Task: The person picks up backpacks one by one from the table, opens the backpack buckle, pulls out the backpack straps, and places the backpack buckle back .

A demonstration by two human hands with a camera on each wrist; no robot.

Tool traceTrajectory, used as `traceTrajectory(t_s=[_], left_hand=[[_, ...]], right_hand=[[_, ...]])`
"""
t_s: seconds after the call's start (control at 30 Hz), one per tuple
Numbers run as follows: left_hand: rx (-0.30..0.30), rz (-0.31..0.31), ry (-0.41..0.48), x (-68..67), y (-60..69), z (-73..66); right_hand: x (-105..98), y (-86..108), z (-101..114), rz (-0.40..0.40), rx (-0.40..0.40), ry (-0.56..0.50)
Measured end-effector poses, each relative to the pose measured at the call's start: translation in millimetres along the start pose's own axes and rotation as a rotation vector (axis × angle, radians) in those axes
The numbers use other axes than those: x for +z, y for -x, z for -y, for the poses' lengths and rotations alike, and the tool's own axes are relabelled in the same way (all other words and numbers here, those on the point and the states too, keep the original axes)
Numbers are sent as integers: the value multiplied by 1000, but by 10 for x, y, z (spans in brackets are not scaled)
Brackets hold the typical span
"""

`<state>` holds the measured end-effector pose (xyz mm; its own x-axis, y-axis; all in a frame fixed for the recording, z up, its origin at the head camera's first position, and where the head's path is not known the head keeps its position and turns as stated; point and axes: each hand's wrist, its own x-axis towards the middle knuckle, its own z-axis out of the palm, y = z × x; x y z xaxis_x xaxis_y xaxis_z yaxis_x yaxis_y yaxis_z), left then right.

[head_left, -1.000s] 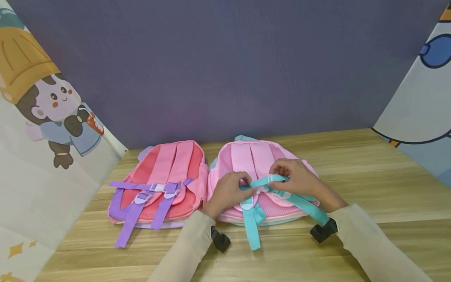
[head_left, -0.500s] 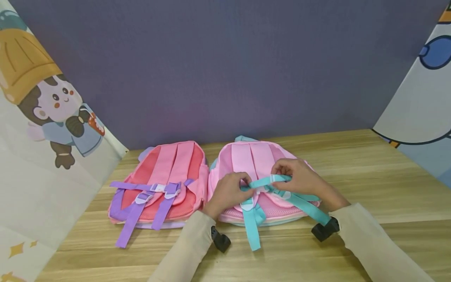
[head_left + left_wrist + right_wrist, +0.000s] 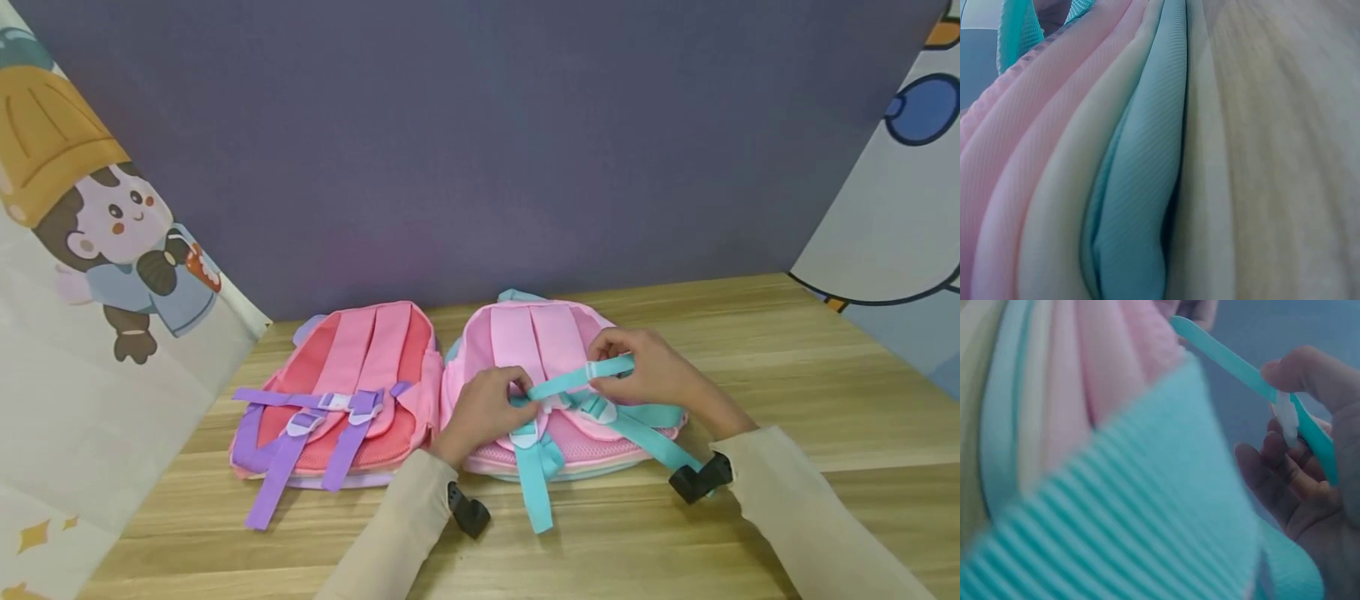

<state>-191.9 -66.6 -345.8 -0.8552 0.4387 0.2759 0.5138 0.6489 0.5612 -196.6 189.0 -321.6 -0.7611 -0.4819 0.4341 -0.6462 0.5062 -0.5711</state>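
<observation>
A light pink backpack (image 3: 513,329) lies on its front on the wooden table, its straps facing up. Across its lower part my two hands stretch a teal strap (image 3: 558,385). My left hand (image 3: 487,407) pinches the strap's left end near the centre of the bag. Farther right, my right hand (image 3: 651,371) pinches the strap beside a small white slider (image 3: 592,371). The right wrist view shows the white slider (image 3: 1286,417) between thumb and fingers. Another teal strap (image 3: 534,492) hangs over the bag's bottom edge. The left wrist view has mainly the bag's side (image 3: 1129,187).
To the left, touching it, lies a coral-pink backpack (image 3: 360,350) with purple straps (image 3: 277,483) and a fastened white buckle (image 3: 337,401). A dark panel (image 3: 480,150) stands behind the wooden table (image 3: 787,367). Cartoon-printed sheets (image 3: 112,275) flank both sides.
My right hand has moved a little right and outward, and the white slider has shifted right along with it. The teal strap between the hands is longer. The left hand has stayed in place.
</observation>
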Motion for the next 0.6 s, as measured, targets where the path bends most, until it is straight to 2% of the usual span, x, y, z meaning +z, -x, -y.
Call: traceTrajectory(t_s=[0.23, 0.6], left_hand=[[9, -6, 6, -4, 9, -8], [0, -5, -8, -16, 17, -28]], right_hand=[[-49, 2, -6, -19, -59, -12], [-85, 3, 3, 8, -69, -30]])
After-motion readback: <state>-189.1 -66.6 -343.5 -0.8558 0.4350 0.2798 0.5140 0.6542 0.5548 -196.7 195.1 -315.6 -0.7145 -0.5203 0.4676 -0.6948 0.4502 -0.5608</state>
